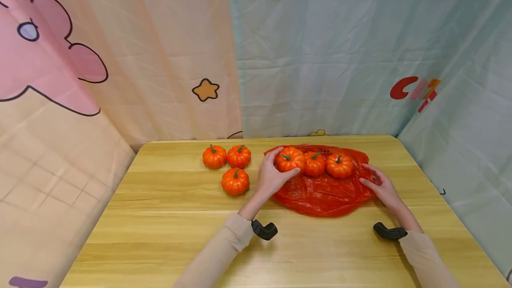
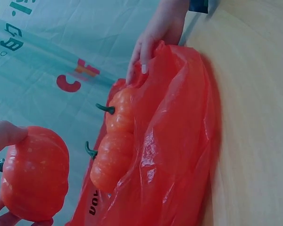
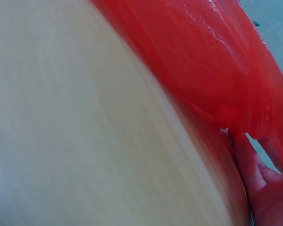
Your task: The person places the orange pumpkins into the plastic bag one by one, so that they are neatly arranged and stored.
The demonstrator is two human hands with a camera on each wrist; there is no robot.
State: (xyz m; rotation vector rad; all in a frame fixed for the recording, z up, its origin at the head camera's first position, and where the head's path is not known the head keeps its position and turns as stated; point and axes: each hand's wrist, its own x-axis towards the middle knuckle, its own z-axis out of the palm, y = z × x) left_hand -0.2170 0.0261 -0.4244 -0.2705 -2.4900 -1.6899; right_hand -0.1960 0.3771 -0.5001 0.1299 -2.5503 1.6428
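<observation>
Six orange pumpkins in all, split three and three: one trio on the tabletop, the other at the red bag. Just one bag. Six green stems. One left hand, one right hand. Two black wrist devices. Two beige sleeves.

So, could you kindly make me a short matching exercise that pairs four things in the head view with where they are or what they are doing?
Things
1. Left hand
2. Right hand
3. Frontmost loose pumpkin
4. Orange star

Places and states
A. Directly on the table, left of the red bag in the head view
B. Pictured on the cloth behind
C. Gripping a pumpkin
D. At the bag's right edge in the head view

Right pairs: 1-C, 2-D, 3-A, 4-B
</observation>
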